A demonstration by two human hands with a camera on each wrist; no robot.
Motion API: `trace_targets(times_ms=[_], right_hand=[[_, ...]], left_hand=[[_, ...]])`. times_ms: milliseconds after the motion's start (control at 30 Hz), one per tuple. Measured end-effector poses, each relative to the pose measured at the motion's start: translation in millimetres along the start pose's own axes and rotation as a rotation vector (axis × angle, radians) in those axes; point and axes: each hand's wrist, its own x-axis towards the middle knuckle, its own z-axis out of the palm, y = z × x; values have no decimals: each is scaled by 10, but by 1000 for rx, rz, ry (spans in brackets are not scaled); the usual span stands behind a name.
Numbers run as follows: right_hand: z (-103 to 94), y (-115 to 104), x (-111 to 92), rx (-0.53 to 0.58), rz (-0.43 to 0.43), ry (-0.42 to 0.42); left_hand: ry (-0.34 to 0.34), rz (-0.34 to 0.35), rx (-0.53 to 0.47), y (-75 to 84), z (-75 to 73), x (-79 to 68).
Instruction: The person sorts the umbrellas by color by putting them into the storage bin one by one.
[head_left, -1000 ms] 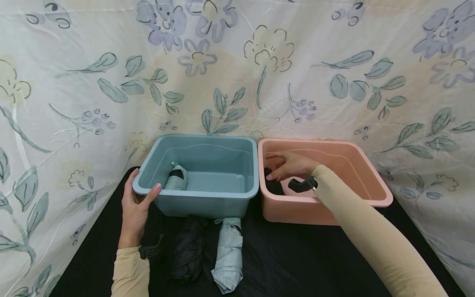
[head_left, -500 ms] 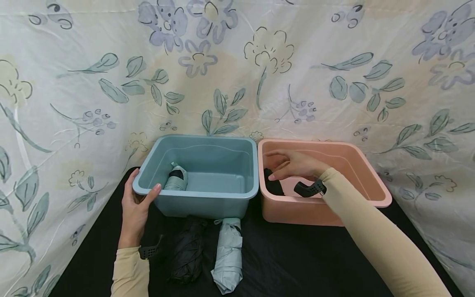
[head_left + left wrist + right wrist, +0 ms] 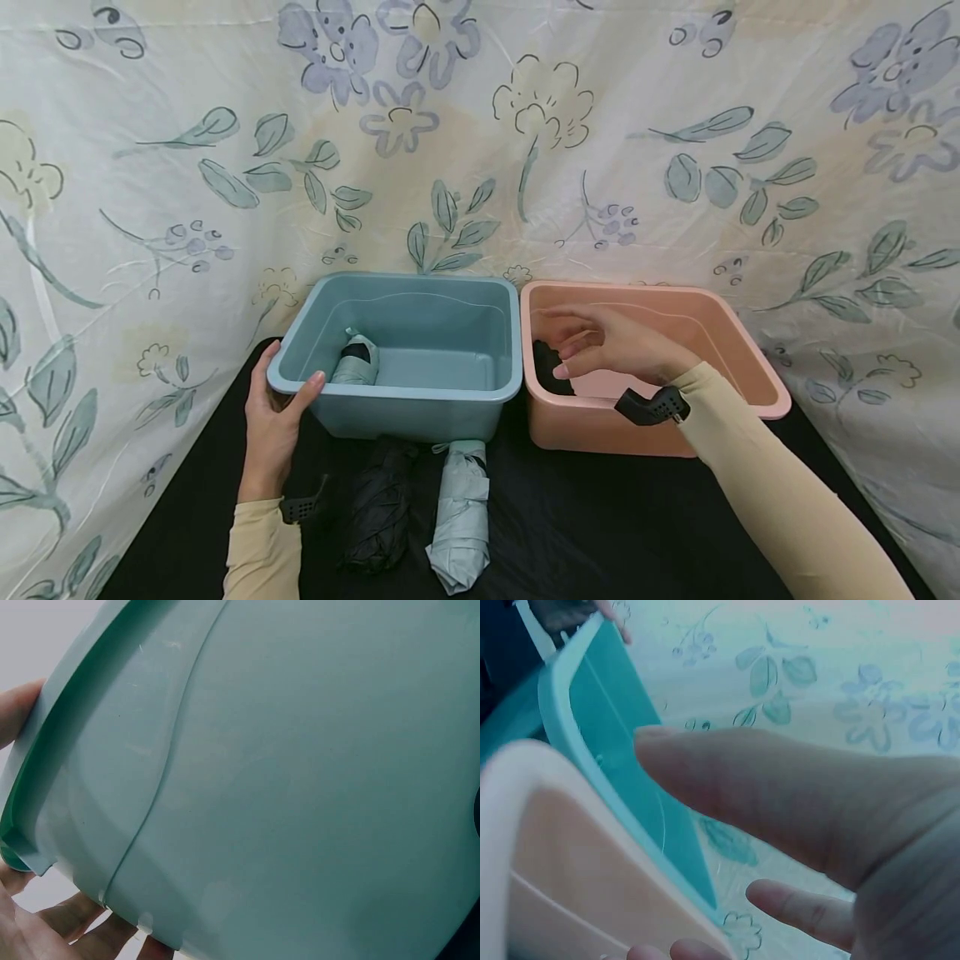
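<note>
My left hand (image 3: 272, 429) grips the left front corner of a blue plastic bin (image 3: 420, 414), thumb on the rim. The left wrist view shows fingers (image 3: 71, 915) against the bin's outer wall. Inside that bin lies a light blue folded umbrella (image 3: 357, 365). Over the left part of a pink bin (image 3: 607, 427), my right hand (image 3: 615, 343) is held with loosely bent fingers and nothing in them. A black bundle (image 3: 550, 371), apparently a folded umbrella, lies below it at the pink bin's left end, partly hidden. In the right wrist view the thumb (image 3: 765, 787) stands apart from the other fingers.
A black folded umbrella (image 3: 378, 508) and another light blue one (image 3: 461, 517) lie side by side before the blue bin on the black cloth (image 3: 600, 525). The two bins stand side by side, against a flowered curtain (image 3: 480, 150) behind.
My right hand has drawn back to the right and slightly toward me, away from the black bundle in the pink bin. The left hand stays at the blue bin's corner.
</note>
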Motion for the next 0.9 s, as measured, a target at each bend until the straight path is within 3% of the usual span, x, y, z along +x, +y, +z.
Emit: trace_targets(times_ms=[333,900], right_hand=[[129,-112,-253,-17,-148,25],[449,-167,-585,71,-183,61]], left_hand=[[3,-7,10,6,3,-1],[3,0,3,0,5,4]])
